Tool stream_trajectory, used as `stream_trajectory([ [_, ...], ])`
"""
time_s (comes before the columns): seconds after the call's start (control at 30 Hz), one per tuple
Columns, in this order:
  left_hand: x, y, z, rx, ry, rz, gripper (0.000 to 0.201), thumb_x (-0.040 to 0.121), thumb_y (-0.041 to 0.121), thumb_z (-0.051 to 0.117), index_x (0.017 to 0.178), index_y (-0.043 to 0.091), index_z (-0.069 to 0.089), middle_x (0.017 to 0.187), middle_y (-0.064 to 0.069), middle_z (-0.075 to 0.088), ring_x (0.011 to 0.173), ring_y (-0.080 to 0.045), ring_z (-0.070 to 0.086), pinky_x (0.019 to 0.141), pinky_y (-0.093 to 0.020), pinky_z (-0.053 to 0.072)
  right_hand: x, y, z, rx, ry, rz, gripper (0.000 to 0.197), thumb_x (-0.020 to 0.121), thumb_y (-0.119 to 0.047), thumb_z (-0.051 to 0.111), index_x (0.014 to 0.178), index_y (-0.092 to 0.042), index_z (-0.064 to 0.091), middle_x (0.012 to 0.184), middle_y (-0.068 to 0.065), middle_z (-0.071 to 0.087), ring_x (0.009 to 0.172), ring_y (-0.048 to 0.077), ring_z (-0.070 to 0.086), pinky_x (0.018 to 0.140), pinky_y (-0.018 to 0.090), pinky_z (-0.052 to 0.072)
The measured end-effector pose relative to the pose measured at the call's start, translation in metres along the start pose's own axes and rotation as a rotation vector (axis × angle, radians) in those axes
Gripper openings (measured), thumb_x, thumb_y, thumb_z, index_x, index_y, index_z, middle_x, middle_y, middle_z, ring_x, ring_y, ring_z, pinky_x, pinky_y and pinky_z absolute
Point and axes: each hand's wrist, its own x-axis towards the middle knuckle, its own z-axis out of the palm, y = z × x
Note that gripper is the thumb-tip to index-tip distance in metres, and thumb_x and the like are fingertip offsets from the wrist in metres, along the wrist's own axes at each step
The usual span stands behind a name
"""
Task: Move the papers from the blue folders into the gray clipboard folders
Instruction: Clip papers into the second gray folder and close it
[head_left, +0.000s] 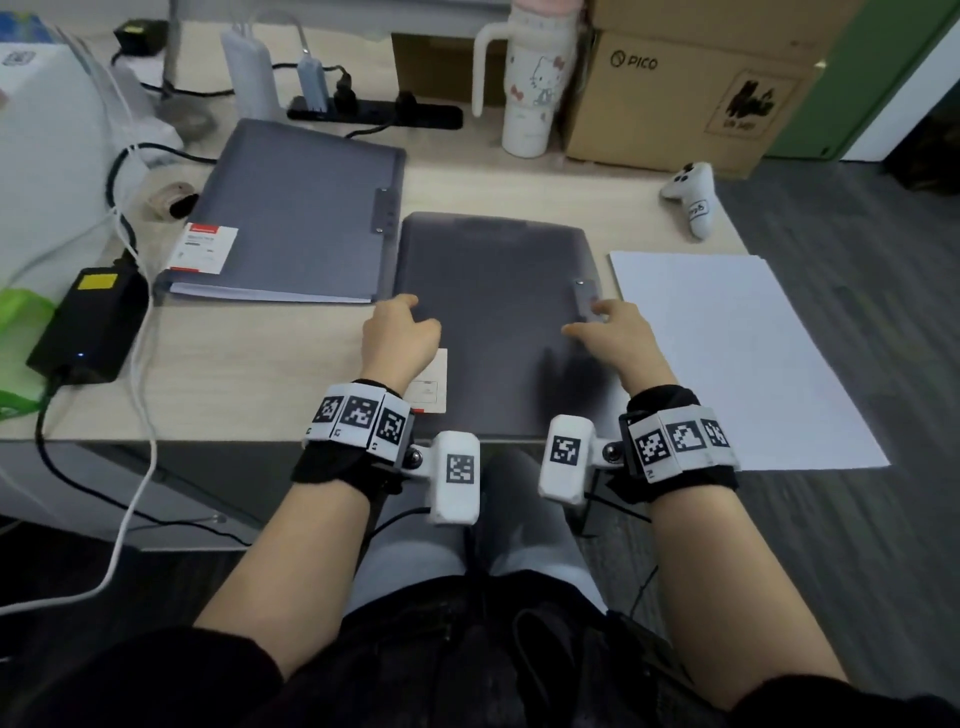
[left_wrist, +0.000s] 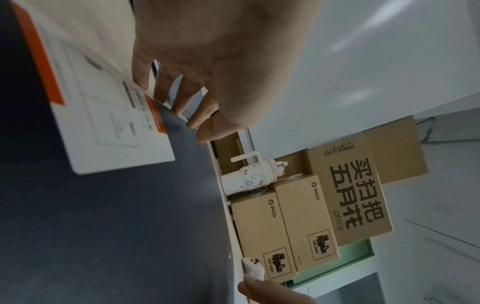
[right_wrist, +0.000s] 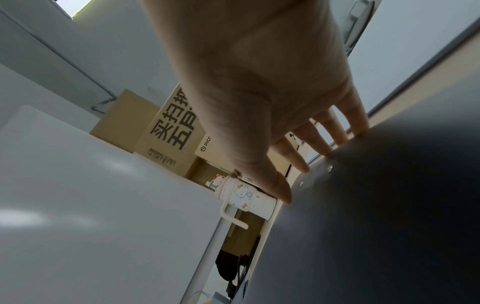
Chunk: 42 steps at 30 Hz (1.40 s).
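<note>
Gray clipboard folder (head_left: 493, 322), closed, lies flat at the front edge of the desk (head_left: 234, 364), between both hands. Left hand (head_left: 400, 332) rests on its left edge, fingers loosely bent and spread, gripping nothing; a white label with orange bands (head_left: 428, 387) lies just beneath the wrist. Right hand (head_left: 608, 332) rests on the folder's right edge beside the metal clip (head_left: 584, 299), fingers extended with their tips touching the cover. A second gray folder (head_left: 296, 213), also closed and labelled, lies toward the back left corner. White papers (head_left: 737, 358) lie stacked at the desk's right edge, overhanging it.
</note>
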Motion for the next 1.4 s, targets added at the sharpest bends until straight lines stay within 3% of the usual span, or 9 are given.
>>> stream_trajectory([
  [0.23,-0.006,0.005,0.016,0.038,0.035,-0.005,0.05,0.087,0.014,0.05,0.136,0.011,0.046,0.141,-0.009,0.049,0.128,-0.032,0.045,0.108,-0.039,0.037,-0.003,0.014,-0.017,0.13,0.062,0.029,0.049,0.082,-0.016,0.066,0.128,-0.005,0.054,0.129,0.013,0.057,0.12,0.027,0.054,0.101,0.034,0.043],
  [0.5,-0.01,0.012,0.023,0.018,0.053,-0.012,0.048,0.086,0.014,0.052,0.134,0.011,0.049,0.139,-0.009,0.051,0.129,-0.032,0.043,0.106,-0.037,0.037,-0.007,0.023,-0.042,0.454,0.25,-0.021,0.045,0.082,0.013,0.035,0.117,0.0,0.06,0.106,0.016,0.063,0.071,0.016,0.062,0.07,0.032,0.059],
  [0.63,-0.013,0.016,0.025,-0.035,0.027,-0.013,0.049,0.085,0.016,0.052,0.134,0.011,0.049,0.136,-0.009,0.053,0.126,-0.031,0.047,0.106,-0.04,0.04,-0.009,0.02,-0.054,0.674,0.254,0.011,0.044,0.081,0.02,0.034,0.116,0.007,0.057,0.116,0.022,0.055,0.082,0.025,0.063,0.058,0.028,0.06],
  [0.77,-0.014,0.018,0.025,-0.043,0.033,0.006,0.04,0.087,0.012,0.052,0.127,0.007,0.054,0.13,-0.012,0.057,0.123,-0.033,0.049,0.101,-0.034,0.038,-0.016,0.008,-0.066,0.712,0.099,-0.034,0.028,0.077,0.012,0.062,0.103,0.004,0.066,0.09,0.021,0.07,0.071,0.026,0.069,0.077,0.042,0.06],
  [0.87,-0.015,0.019,0.023,-0.088,0.019,0.008,0.04,0.089,0.013,0.051,0.128,0.005,0.053,0.131,-0.011,0.056,0.123,-0.031,0.049,0.102,-0.033,0.038,-0.028,-0.005,-0.073,0.764,-0.017,-0.144,0.019,0.085,0.003,0.057,0.085,-0.01,0.071,0.073,0.005,0.074,0.067,0.018,0.069,0.076,0.036,0.056],
  [1.17,-0.014,0.014,0.008,-0.296,-0.068,-0.03,0.056,0.081,0.035,0.057,0.129,0.006,0.052,0.13,-0.011,0.058,0.121,-0.028,0.054,0.107,-0.043,0.041,-0.046,-0.05,-0.058,0.811,-0.068,-0.33,0.039,0.094,-0.019,0.058,0.13,-0.005,0.055,0.113,0.01,0.07,0.093,0.019,0.066,0.078,0.032,0.052],
  [1.27,-0.017,0.017,-0.005,-0.316,-0.123,-0.029,0.037,0.09,0.032,0.054,0.115,0.006,0.06,0.105,-0.01,0.066,0.095,-0.026,0.063,0.085,-0.036,0.05,-0.051,-0.068,-0.047,0.794,-0.118,-0.372,0.041,0.097,-0.021,0.053,0.135,-0.006,0.05,0.123,0.01,0.065,0.099,0.017,0.065,0.078,0.031,0.053],
  [1.33,-0.017,0.016,-0.012,-0.339,-0.164,-0.036,0.019,0.095,0.028,0.049,0.098,0.015,0.061,0.085,-0.003,0.058,0.069,-0.013,0.052,0.063,-0.027,0.042,-0.056,-0.08,-0.04,0.781,-0.156,-0.409,0.041,0.098,-0.019,0.049,0.137,-0.006,0.047,0.123,0.009,0.065,0.097,0.013,0.065,0.072,0.026,0.055],
  [1.4,-0.017,0.015,-0.019,-0.352,-0.199,-0.049,0.016,0.096,0.03,0.047,0.085,0.023,0.057,0.084,0.001,0.054,0.067,-0.009,0.047,0.063,-0.026,0.04,-0.06,-0.092,-0.033,0.752,-0.185,-0.449,0.041,0.1,-0.017,0.046,0.139,-0.007,0.045,0.116,0.003,0.065,0.088,0.003,0.066,0.063,0.019,0.053],
])
